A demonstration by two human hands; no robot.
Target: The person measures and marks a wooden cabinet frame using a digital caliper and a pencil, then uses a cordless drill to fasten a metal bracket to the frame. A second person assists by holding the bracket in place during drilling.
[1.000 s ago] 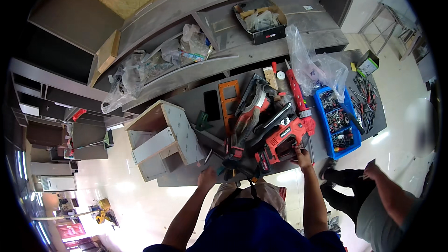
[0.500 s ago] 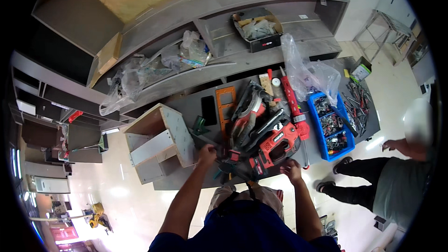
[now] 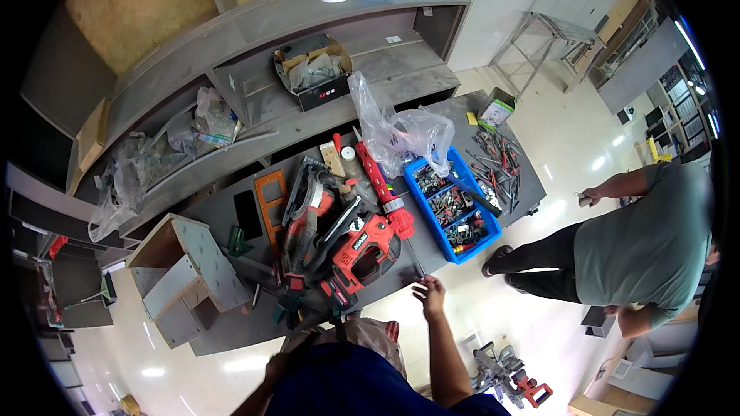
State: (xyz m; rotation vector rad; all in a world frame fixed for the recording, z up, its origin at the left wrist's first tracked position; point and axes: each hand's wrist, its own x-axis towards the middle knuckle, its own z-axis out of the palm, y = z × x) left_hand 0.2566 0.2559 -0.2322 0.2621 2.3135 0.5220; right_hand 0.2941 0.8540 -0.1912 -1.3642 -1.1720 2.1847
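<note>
My right hand (image 3: 432, 295) is off the table's front edge, close to the tip of a thin metal rod (image 3: 417, 259). That rod runs back to a red caulking gun (image 3: 378, 177). Its fingers look loosely bent and apart, with nothing visible in them; whether they touch the rod is unclear. My left hand (image 3: 276, 368) is low beside my waist, its fingers hidden against my clothes. Nearest in front of me lies a red cordless power tool (image 3: 361, 254) with a battery pack. Left of it a red and black power tool (image 3: 308, 212) rests on the grey table (image 3: 223, 212).
A blue divided bin (image 3: 479, 250) of small hardware stands right of the caulking gun, beside a heap of hand tools (image 3: 497, 162). An unfinished box cabinet (image 3: 185, 262) sits left. Another person (image 3: 628, 243) stands at right. A miter saw (image 3: 505, 374) is on the floor.
My view has swung right, so the table appears farther left. My left hand has drawn back from the tools to my waist. My right hand is now by the rod's tip.
</note>
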